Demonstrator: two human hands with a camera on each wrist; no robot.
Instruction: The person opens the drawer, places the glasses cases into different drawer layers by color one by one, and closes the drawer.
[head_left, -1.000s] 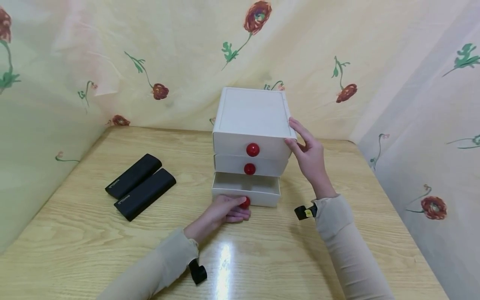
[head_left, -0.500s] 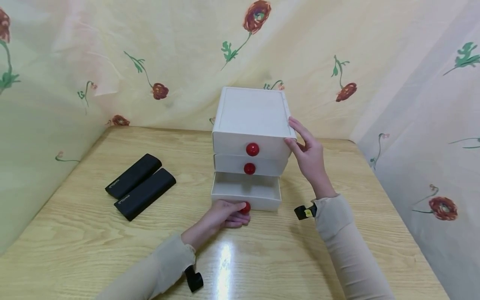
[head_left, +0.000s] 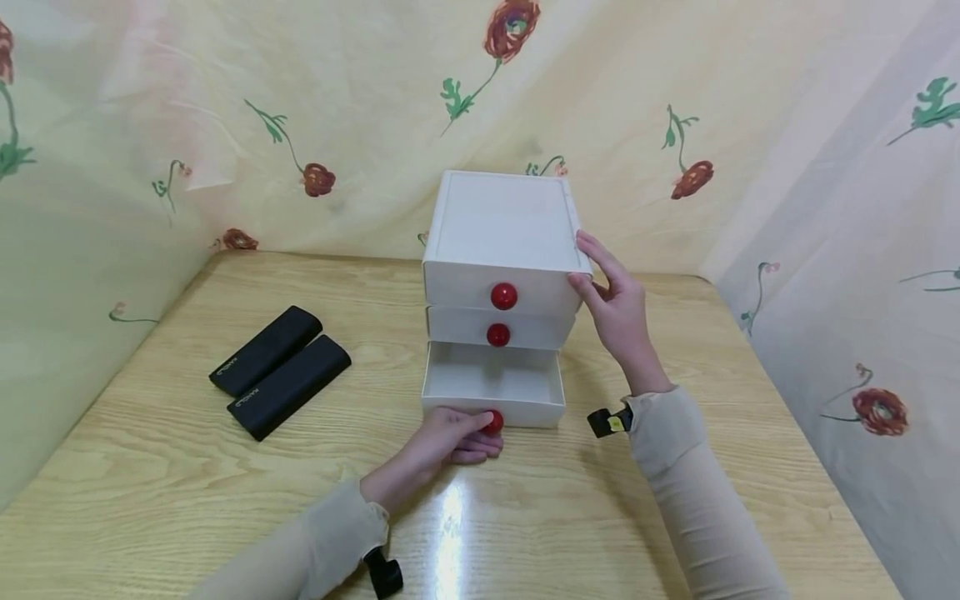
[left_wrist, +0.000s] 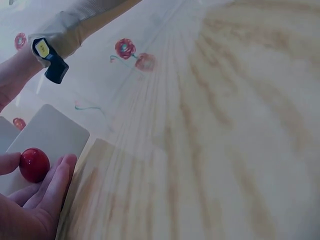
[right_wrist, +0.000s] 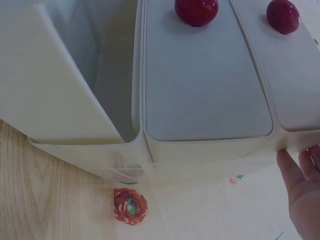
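Observation:
A white cabinet (head_left: pixel 510 221) of three stacked drawers, each with a round red knob, stands toward the back of the table. Its bottom drawer (head_left: pixel 525 412) is pulled out, and the part of its inside that shows holds nothing. My left hand (head_left: pixel 442 437) pinches the bottom drawer's red knob (left_wrist: pixel 35 165) between thumb and fingers, seen up close in the left wrist view. At the cabinet's upper right front corner, my right hand (head_left: pixel 618 312) rests with thumb at the front and fingers along the side. The middle drawer (right_wrist: pixel 205 85) and the top drawer are closed.
Two black oblong cases (head_left: pixel 266 350) with light lettering lie side by side on the wooden table (head_left: pixel 187 483), left of the cabinet. Flower-printed cloth (head_left: pixel 360 100) hangs behind and at both sides of the table.
My left hand has drawn the bottom drawer farther out toward me, so more of its inside shows. The right hand has stayed on the cabinet's corner.

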